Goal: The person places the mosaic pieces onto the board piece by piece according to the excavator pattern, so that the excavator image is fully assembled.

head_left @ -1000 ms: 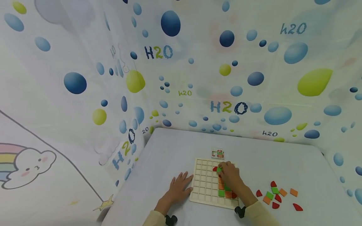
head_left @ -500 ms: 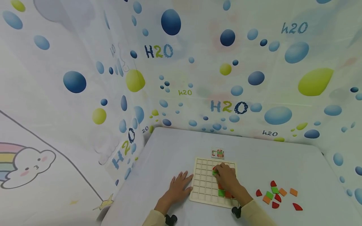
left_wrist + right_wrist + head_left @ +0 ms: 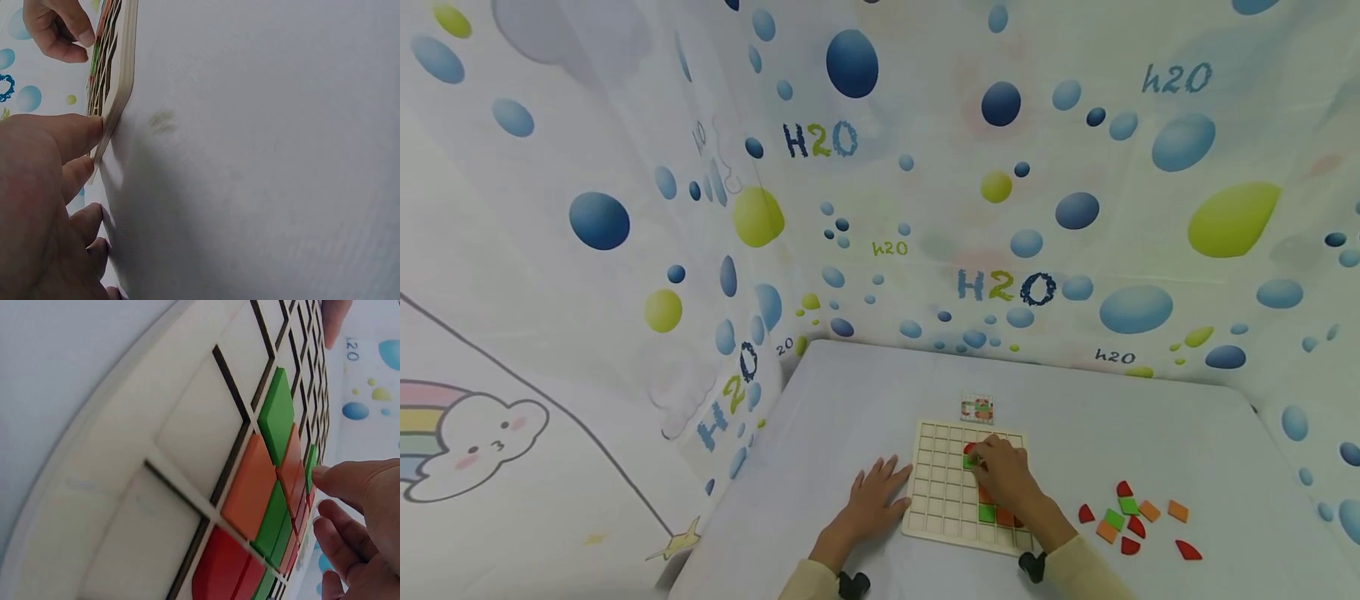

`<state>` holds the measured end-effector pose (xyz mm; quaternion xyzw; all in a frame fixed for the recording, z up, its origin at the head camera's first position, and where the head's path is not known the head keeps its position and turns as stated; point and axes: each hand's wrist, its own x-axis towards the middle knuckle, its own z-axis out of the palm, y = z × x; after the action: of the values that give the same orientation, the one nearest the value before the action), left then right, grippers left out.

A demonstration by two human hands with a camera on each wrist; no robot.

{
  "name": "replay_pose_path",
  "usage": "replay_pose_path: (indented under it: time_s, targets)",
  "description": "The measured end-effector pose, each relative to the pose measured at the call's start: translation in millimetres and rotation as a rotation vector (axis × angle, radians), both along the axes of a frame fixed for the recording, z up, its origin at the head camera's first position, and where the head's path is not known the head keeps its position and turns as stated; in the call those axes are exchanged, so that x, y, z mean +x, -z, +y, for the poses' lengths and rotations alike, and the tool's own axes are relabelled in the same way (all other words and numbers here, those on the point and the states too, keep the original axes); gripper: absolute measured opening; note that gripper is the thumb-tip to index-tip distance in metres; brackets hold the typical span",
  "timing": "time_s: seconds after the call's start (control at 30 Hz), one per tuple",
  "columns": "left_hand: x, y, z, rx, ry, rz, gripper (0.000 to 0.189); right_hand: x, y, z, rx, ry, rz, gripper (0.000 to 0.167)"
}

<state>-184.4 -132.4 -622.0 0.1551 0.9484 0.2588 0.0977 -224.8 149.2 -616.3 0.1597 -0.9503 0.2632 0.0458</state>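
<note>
A pale wooden grid board (image 3: 940,483) lies on the table, its right columns partly filled with red, orange and green tiles. My right hand (image 3: 1003,471) bends over the upper part, thumb and fingers at a green square tile (image 3: 969,461) in a cell below a red quarter-round tile (image 3: 968,448). In the right wrist view, the thumb (image 3: 337,478) touches that green tile's edge; the index fingertip is hidden. My left hand (image 3: 872,500) lies flat with spread fingers beside the board's left side. The left wrist view has its thumb and index finger (image 3: 78,175) against the board's edge.
A small pattern card (image 3: 977,408) lies just behind the board. Several loose red, green and orange tiles (image 3: 1127,506) are scattered on the white table (image 3: 850,392) to the right. Patterned curtains (image 3: 925,208) rise behind and beside the table.
My right hand has moved slightly left and toward me, carrying the green tile from beside the red quarter-round to the cell below it. The left hand stays put.
</note>
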Motion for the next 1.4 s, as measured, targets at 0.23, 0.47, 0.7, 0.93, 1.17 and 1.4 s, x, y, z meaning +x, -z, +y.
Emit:
replay_pose_path:
  time_s: [0.23, 0.47, 0.7, 0.93, 1.17, 1.4]
  targets:
    - [0.0, 0.0, 0.7, -0.004, 0.002, -0.003, 0.059, 2.8, -7.1, 26, 0.039, 0.105, -0.048, 0.011]
    - [-1.7, 4.8, -1.1, 0.013, 0.015, -0.002, 0.059, 20.6, -5.5, 73, -0.028, 0.280, -0.112, 0.020]
    - [2.7, 1.2, 0.1, 0.031, 0.017, 0.009, 0.059, 49.0, -8.8, 137, -0.023, 0.388, -0.180, 0.030]
    - [-0.5, 6.5, -1.0, 0.030, 0.010, 0.006, 0.059, 76.6, -7.5, 187, 0.028, 0.516, -0.245, 0.044]
    - [-0.3, 10.2, -2.6, 0.047, 0.005, 0.018, 0.059, 81.0, 1.7, 198, 0.024, 0.628, -0.369, 0.034]
    - [-0.7, 7.4, -2.1, 0.023, 0.021, 0.005, 0.059, 77.3, 5.2, 198, 0.004, 0.675, -0.326, 0.028]
